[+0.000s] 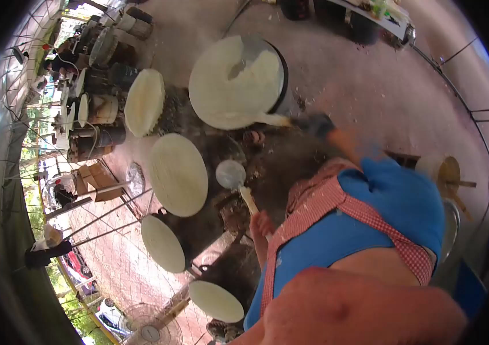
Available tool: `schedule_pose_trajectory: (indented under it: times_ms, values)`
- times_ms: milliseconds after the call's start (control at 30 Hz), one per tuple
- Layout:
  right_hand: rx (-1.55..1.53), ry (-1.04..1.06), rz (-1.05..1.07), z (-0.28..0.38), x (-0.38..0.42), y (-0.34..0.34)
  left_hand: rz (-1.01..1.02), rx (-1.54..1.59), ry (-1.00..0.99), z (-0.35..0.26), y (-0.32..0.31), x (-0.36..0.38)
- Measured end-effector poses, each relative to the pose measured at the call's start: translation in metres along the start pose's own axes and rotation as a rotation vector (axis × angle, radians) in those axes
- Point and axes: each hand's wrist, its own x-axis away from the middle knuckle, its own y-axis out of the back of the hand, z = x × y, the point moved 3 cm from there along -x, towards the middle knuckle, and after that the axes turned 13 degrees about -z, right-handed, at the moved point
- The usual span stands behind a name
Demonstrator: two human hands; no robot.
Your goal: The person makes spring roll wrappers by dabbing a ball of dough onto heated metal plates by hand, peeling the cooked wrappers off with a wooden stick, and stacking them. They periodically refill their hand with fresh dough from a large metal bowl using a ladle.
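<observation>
My right hand [317,125], in a dark glove and blurred, is closed around the handle of a pale, flat-ended spreader [274,119]. Its tip touches the near edge of a large round griddle [284,75]. Pale batter [216,92] covers most of that griddle, and a grey patch shows near its far side. Lower down, my bare left hand [262,223] grips the light handle of a ladle [230,174]. The ladle's round bowl hangs beside another griddle covered by a pale disc [178,175].
More pale-topped griddles [163,244] stand in a curved row, including one at the bottom [216,301]. Beyond them are a cardboard box [98,181], wire fencing and drums. A fan [150,332] stands at the lower left. A table [391,23] with items is at the top right.
</observation>
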Motion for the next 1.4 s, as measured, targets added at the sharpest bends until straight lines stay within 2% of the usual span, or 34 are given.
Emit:
schedule_pose_trajectory:
  times_ms: [67, 100, 167, 233, 267, 333, 367, 400, 433, 467, 533, 567, 600, 633, 667, 733, 767, 833, 900, 933, 1000, 1033, 1067, 1133, 1200, 1233, 1300, 1400]
  values:
    - [-0.088, -0.03, 0.042, -0.021, 0.006, 0.012, -0.048, -0.176, -0.041, 0.004, -0.005, -0.001]
    - [-0.082, -0.045, 0.044, -0.029, -0.017, 0.018, -0.026, -0.184, -0.046, 0.007, -0.009, -0.013]
    - [-0.003, -0.101, 0.0, -0.026, -0.088, 0.014, 0.017, -0.019, 0.081, 0.013, -0.01, -0.012]
    - [0.072, -0.23, -0.078, -0.006, -0.176, -0.003, -0.02, 0.001, 0.065, 0.016, -0.019, -0.024]
    - [0.08, -0.363, -0.16, 0.013, -0.214, -0.008, -0.054, 0.028, 0.049, 0.017, -0.021, -0.026]
    - [0.107, 0.014, -0.12, 0.0, -0.273, -0.041, -0.106, 0.049, 0.021, 0.019, -0.017, -0.014]
    - [0.09, 0.008, -0.124, 0.006, -0.255, -0.038, -0.156, -0.099, -0.073, 0.018, -0.009, -0.006]
    - [-0.088, -0.195, -0.065, 0.007, -0.226, -0.02, -0.185, -0.245, -0.164, 0.012, -0.003, -0.005]
    - [-0.253, -0.379, -0.011, 0.012, -0.207, -0.005, -0.152, -0.251, -0.161, 0.008, 0.001, -0.014]
    - [-0.374, -0.323, -0.119, 0.014, -0.19, -0.024, -0.101, -0.222, -0.163, 0.004, 0.01, -0.02]
    - [-0.495, -0.315, -0.205, 0.022, -0.141, -0.052, -0.102, -0.168, -0.021, 0.001, -0.004, -0.015]
    - [-0.249, -0.148, -0.196, 0.042, -0.123, -0.037, -0.105, -0.141, 0.05, 0.0, -0.011, -0.013]
    - [-0.006, 0.02, -0.165, 0.051, -0.101, -0.03, -0.152, -0.016, 0.041, 0.0, -0.013, -0.011]
    - [0.0, -0.001, -0.143, 0.034, -0.092, -0.027, -0.198, 0.101, 0.017, -0.002, -0.009, 0.0]
    - [-0.342, -0.345, -0.09, 0.0, -0.105, -0.02, -0.204, 0.103, 0.018, -0.011, 0.001, 0.009]
    - [-0.671, -0.678, -0.039, -0.036, -0.103, -0.027, -0.001, 0.01, 0.067, -0.021, 0.018, 0.016]
    - [-0.309, -0.415, 0.013, -0.049, -0.088, -0.053, -0.013, 0.009, 0.071, -0.023, 0.019, 0.023]
    - [0.062, -0.138, 0.05, -0.029, -0.07, -0.057, -0.034, 0.106, 0.031, -0.025, 0.008, 0.019]
    - [-0.355, -0.592, 0.062, 0.03, -0.033, -0.047, -0.019, 0.13, 0.023, -0.016, -0.009, 0.024]
    - [-0.354, -0.585, 0.065, 0.012, -0.039, -0.049, -0.053, 0.148, -0.012, -0.014, -0.013, 0.023]
    - [-0.336, -0.018, -0.048, -0.028, -0.071, -0.051, -0.083, 0.152, -0.07, -0.022, -0.018, 0.027]
    - [-0.353, -0.003, -0.059, -0.032, -0.096, -0.046, -0.051, 0.157, -0.065, -0.027, -0.018, 0.029]
    - [-0.257, -0.154, -0.146, -0.04, -0.124, -0.03, -0.015, 0.162, -0.054, -0.029, -0.015, 0.026]
    - [-0.164, -0.308, -0.235, -0.036, -0.159, -0.009, 0.038, 0.182, -0.022, -0.029, 0.0, 0.021]
    - [0.252, -0.358, 0.051, -0.011, -0.184, -0.011, 0.074, 0.212, 0.001, -0.034, 0.01, 0.015]
    - [0.241, -0.358, 0.066, 0.001, -0.176, -0.003, 0.065, 0.213, -0.014, -0.043, 0.013, 0.01]
    - [0.375, 0.147, 0.193, 0.037, -0.148, 0.005, 0.127, 0.19, 0.087, -0.061, 0.018, -0.011]
    - [0.456, 0.105, 0.384, -0.008, -0.149, 0.01, -0.106, -0.125, -0.095, -0.093, 0.002, -0.043]
